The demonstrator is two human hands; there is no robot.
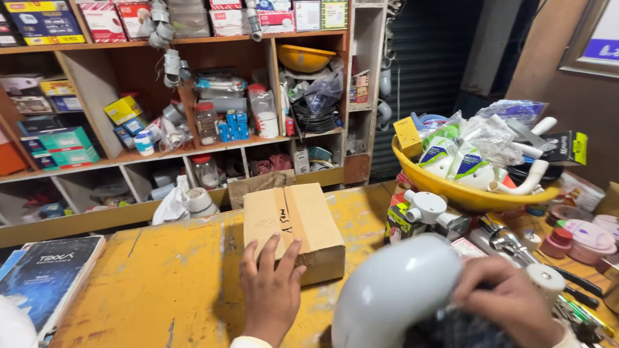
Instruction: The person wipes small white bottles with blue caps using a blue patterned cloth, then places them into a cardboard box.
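Taped brown cardboard box (closed)

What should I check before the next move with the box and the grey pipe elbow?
1. Left hand flat on the cardboard box: ok, fingers on its near top edge.
2. Box sealed: ok, tape runs along the top.
3. Right hand gripping the grey pipe elbow: ok, fingers on its right end.
4. Elbow's opening unblocked: cannot tell, hidden by the hand.
5. Yellow table bare left of the box: ok.
6. Yellow bowl of fittings steady: cannot tell.
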